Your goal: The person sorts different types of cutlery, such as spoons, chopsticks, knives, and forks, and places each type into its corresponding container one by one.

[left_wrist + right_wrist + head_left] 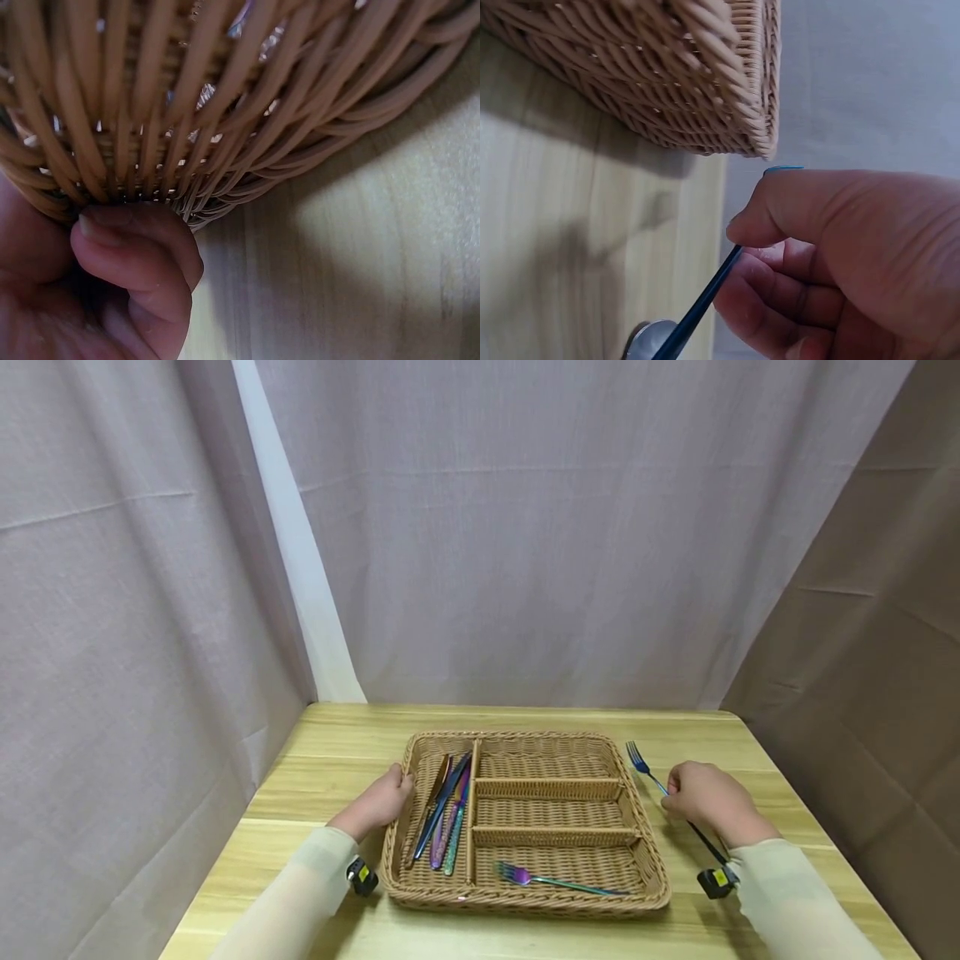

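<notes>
A person's right hand [708, 797] pinches a dark blue fork [656, 782] beside a wicker basket [525, 900], while the left hand [382, 797] grips the basket.
The fork is just right of the basket, tines pointing to the far side, its handle between thumb and curled fingers; whether it touches the bench [360, 727] is hard to tell. The basket sits on the wood-grained bench, the left hand's thumb and bent fingers closed on its left wall. Inside, a long left compartment holds several knives [439, 814] in copper, blue, purple and teal tones. Of three compartments on the right, the nearest holds a rainbow-coloured fork [522, 877], tines toward the left. Pale sleeves [296, 889] cover both arms; a greyish curtain [570, 568] hangs behind the bench.
</notes>
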`<state>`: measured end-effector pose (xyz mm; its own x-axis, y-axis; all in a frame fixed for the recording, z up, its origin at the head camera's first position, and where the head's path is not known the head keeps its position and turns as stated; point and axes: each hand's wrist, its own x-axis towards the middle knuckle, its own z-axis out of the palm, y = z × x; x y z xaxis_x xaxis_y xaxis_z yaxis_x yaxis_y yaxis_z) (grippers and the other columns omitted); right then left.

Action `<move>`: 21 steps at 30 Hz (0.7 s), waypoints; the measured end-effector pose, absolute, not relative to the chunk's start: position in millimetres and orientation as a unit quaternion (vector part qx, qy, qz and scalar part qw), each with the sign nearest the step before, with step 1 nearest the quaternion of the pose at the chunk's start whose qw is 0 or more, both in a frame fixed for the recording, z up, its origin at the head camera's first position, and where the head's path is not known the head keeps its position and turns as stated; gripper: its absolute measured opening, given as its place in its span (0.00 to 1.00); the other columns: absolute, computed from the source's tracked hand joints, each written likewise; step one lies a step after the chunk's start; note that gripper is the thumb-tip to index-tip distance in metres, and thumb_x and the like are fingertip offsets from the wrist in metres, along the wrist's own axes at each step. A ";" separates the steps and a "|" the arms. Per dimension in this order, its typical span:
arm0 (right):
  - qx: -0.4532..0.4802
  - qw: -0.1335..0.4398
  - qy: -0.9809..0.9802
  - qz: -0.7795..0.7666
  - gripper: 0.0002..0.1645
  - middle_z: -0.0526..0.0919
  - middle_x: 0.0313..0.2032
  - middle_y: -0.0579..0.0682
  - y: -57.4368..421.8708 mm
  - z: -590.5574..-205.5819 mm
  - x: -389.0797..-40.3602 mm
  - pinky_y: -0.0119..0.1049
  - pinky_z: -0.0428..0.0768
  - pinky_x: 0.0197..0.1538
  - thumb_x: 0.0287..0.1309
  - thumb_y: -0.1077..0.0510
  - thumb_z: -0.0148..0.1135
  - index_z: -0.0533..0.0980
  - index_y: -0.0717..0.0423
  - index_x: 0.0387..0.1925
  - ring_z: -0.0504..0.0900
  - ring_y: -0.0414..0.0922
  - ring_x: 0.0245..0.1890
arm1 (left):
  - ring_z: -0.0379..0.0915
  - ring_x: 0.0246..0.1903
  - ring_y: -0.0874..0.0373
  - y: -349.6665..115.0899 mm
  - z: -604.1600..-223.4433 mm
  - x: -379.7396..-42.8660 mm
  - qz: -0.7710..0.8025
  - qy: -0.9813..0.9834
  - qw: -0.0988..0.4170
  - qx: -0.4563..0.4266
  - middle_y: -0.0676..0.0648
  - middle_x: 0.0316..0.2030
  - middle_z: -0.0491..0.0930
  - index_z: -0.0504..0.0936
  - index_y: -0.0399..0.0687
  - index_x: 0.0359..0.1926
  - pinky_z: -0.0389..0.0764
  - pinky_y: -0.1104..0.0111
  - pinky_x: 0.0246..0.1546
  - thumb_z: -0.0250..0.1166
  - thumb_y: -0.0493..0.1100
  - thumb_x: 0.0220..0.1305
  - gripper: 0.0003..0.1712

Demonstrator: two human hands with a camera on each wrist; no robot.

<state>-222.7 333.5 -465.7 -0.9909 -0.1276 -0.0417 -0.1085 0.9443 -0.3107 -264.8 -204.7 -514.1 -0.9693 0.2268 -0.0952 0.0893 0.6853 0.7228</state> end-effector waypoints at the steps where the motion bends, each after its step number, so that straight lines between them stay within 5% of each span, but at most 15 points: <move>1: -0.059 0.032 0.986 -0.155 0.11 0.73 0.22 0.46 333.0 -464.0 -221.9 0.42 0.67 0.28 0.59 0.57 0.66 0.73 0.47 0.24 0.72 0.46 0.24 | 0.80 0.48 0.40 -204.8 -514.1 -264.8 0.389 0.913 0.090 0.085 0.29 0.51 0.77 0.68 0.29 0.60 0.88 0.50 0.45 0.45 0.43 0.90 0.18; 10: -0.108 -0.006 0.983 -0.148 0.11 0.71 0.22 0.43 309.1 -441.3 -213.3 0.42 0.65 0.31 0.55 0.57 0.70 0.73 0.45 0.26 0.70 0.44 0.25 | 0.80 0.46 0.42 -206.1 -514.3 -263.5 0.391 0.912 0.095 0.077 0.30 0.51 0.77 0.68 0.30 0.61 0.88 0.52 0.42 0.44 0.43 0.90 0.18; 21: -0.197 -0.043 0.968 -0.150 0.17 0.65 0.20 0.38 249.4 -415.5 -189.3 0.38 0.62 0.28 0.48 0.64 0.68 0.70 0.42 0.23 0.63 0.38 0.21 | 0.73 0.31 0.48 -206.0 -513.4 -264.3 0.393 0.910 0.108 0.074 0.35 0.40 0.75 0.67 0.33 0.60 0.78 0.60 0.25 0.44 0.45 0.90 0.18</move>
